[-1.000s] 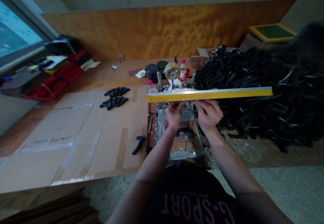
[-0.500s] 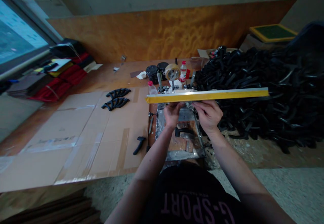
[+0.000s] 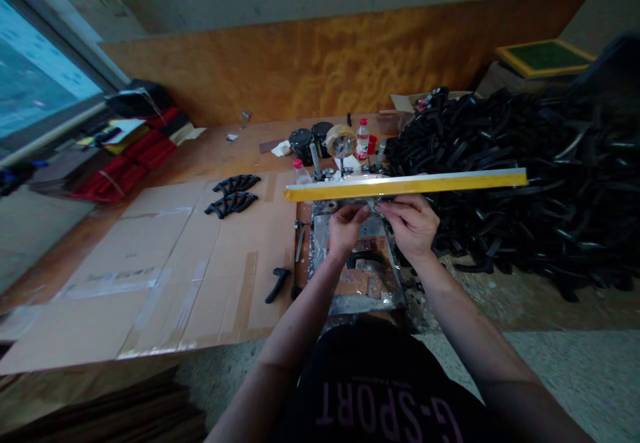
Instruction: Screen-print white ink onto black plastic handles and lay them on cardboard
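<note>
My left hand point(image 3: 345, 229) and my right hand point(image 3: 414, 226) are nearly together, fingertips pinched just under a long yellow-and-white bar point(image 3: 410, 185). Something small and pale seems to be between the fingertips, too small to name. Below them lies a work plate point(image 3: 345, 303) covered in clear film, with a curved black handle point(image 3: 369, 256) on it. Behind the bar a roll of clear tape point(image 3: 341, 141) stands upright. Left of the plate, a single black handle point(image 3: 277, 285) rests on flattened cardboard point(image 3: 165, 263).
A large heap of black handles point(image 3: 520, 216) fills the right side. Two rows of black handles point(image 3: 233, 195) lie on the cardboard. At the back are dark tubs point(image 3: 301, 145), a red-capped bottle point(image 3: 362, 140) and red cloth bundles point(image 3: 125, 166) on the left.
My fingertips have drawn closer together, the left hand moving slightly right and the right hand's fingertips slightly left. The view has shifted a little.
</note>
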### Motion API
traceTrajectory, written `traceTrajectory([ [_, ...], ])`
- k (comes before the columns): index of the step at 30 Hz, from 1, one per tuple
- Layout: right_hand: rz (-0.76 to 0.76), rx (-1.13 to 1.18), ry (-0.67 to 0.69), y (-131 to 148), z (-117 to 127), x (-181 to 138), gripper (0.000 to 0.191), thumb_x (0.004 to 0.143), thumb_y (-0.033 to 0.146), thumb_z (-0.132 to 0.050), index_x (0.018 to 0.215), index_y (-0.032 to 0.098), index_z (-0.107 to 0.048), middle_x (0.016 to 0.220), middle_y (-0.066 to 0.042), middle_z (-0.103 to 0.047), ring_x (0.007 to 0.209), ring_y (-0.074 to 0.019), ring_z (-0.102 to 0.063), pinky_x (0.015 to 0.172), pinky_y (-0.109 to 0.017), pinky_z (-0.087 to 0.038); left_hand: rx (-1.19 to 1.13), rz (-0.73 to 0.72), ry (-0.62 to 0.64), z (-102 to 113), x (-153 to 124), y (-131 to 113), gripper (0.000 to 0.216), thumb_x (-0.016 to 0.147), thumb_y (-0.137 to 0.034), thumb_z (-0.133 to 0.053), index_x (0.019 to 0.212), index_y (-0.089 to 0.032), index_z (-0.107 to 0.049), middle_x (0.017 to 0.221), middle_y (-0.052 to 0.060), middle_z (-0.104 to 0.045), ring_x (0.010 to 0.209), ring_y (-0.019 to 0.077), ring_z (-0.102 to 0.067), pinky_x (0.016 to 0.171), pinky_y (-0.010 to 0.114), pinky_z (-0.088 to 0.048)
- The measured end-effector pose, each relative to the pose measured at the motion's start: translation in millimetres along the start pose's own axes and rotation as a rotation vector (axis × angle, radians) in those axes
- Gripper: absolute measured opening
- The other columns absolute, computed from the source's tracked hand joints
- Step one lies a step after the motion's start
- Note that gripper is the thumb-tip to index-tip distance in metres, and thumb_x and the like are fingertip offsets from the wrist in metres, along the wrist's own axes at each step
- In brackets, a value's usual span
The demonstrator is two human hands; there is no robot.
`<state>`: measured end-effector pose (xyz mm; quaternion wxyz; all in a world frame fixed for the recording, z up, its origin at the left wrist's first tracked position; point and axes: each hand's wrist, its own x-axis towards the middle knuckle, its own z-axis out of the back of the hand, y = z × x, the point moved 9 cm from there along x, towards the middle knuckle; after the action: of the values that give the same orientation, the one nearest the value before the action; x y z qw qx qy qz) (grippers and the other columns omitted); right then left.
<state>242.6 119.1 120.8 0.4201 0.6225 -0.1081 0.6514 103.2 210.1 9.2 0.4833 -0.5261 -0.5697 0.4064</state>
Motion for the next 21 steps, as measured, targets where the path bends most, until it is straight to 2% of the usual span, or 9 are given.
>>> traceTrajectory([
  [3, -0.017, 0.016, 0.024, -2, -1, 0, 0.009, 0.079, 0.023, -0.071, 0.08, 0.03, -0.075, 0.074, 0.002, -0.066, 0.067, -0.0134, -0.062, 0.059, -0.028, -0.052, -0.098, 0.02, 0.037, -10, 2, 3, 0.027, 0.067, -0.041, -0.075, 0.077, -0.016, -0.072, 0.071, 0.002, -0.07, 0.066, 0.0128, -0.061, 0.069, 0.026, -0.049],
  [8, 0.022, 0.049, 0.085, 0, -3, 0, 0.011, 0.079, 0.02, -0.072, 0.082, 0.03, -0.075, 0.073, 0.002, -0.065, 0.067, -0.0127, -0.06, 0.06, -0.028, -0.049, -0.226, 0.041, 0.026, -13, 8, 11, 0.031, 0.063, -0.043, -0.077, 0.075, -0.016, -0.068, 0.07, -0.001, -0.067, 0.065, 0.0117, -0.059, 0.068, 0.026, -0.05],
  [15, 0.071, 0.059, 0.18, 5, -6, 1, 0.012, 0.081, 0.02, -0.068, 0.08, 0.029, -0.075, 0.072, 0.002, -0.064, 0.065, -0.0116, -0.058, 0.058, -0.026, -0.047, -0.241, 0.033, 0.017, -13, 7, 8, 0.031, 0.063, -0.041, -0.077, 0.074, -0.015, -0.066, 0.066, -0.001, -0.065, 0.063, 0.0111, -0.058, 0.065, 0.024, -0.049],
  [21, 0.231, -0.018, 0.242, 17, -5, 0, 0.014, 0.083, 0.017, -0.066, 0.078, 0.026, -0.075, 0.069, 0.001, -0.064, 0.062, -0.0103, -0.056, 0.056, -0.024, -0.045, -0.183, 0.009, 0.003, -13, 5, 0, 0.028, 0.067, -0.042, -0.074, 0.072, -0.015, -0.066, 0.067, -0.001, -0.065, 0.065, 0.0114, -0.057, 0.065, 0.023, -0.047],
])
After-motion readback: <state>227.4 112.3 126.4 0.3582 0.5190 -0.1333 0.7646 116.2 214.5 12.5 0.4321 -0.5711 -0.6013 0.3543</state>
